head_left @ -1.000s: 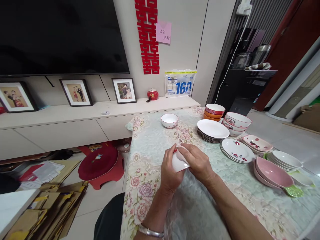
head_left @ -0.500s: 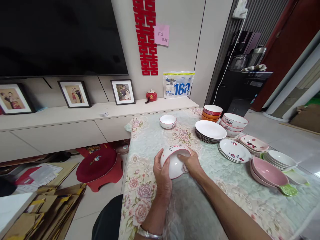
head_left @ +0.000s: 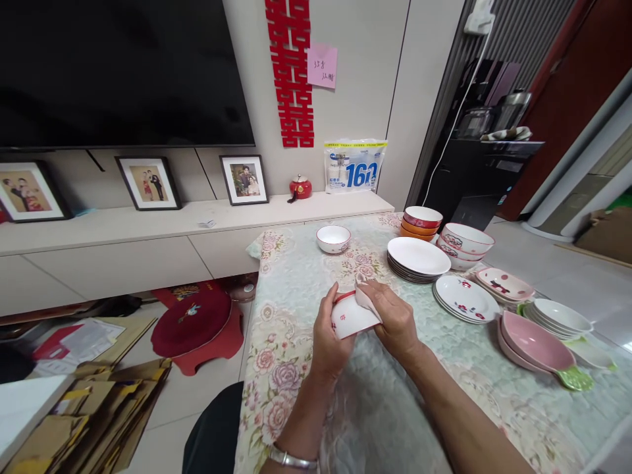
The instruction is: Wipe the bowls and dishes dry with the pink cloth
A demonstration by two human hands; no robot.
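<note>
A white bowl with a red rim (head_left: 348, 320) is tilted on its side above the table, its outer wall facing me. My left hand (head_left: 332, 332) grips it from the left, fingers behind and thumb side below. My right hand (head_left: 392, 317) is closed round a whitish cloth (head_left: 364, 297), pressing it against the bowl's right side and rim. Beyond my hands, another white bowl (head_left: 333, 239) with a thin red rim stands upright on the flowered tablecloth (head_left: 286, 368).
On the right stand stacks of white plates (head_left: 419, 255), flowered plates (head_left: 467, 298), red and orange bowls (head_left: 422, 220), larger bowls (head_left: 465, 240) and pink leaf-handled dishes (head_left: 538, 342). A red stool (head_left: 195, 329) and flattened cardboard (head_left: 93, 421) lie left of the table.
The bowl has turned in my hands: its inside faced me before, now its outer wall does. My right hand has moved from inside the bowl to its outer right side with the cloth.
</note>
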